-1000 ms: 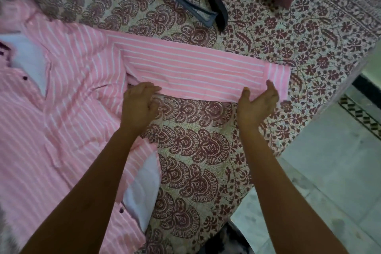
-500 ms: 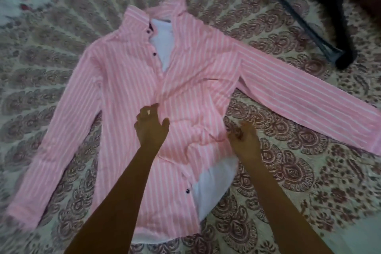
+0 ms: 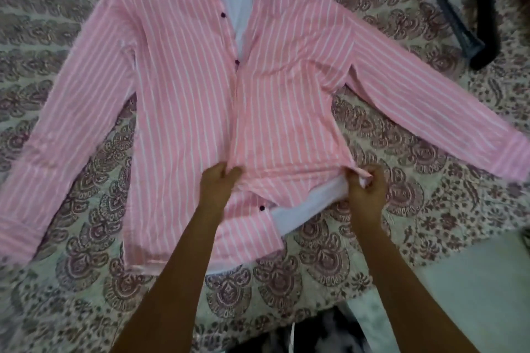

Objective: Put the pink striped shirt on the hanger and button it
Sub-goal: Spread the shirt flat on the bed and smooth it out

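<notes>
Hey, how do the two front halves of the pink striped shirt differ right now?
The left front panel lies flat at full length; the right front panel is bunched up short, baring white lining. The left panel carries dark buttons; the right shows none. The left hand and right hand hold the right panel; neither grips the left. Both panels are pink with white stripes.

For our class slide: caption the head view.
Left hand and right hand grip the spread pink striped shirt; hanger lies apart.

The top edge cuts off the collar of the shirt [image 3: 186, 94] and most of the hanger [image 3: 487, 8] — cuffs blurred.
</notes>
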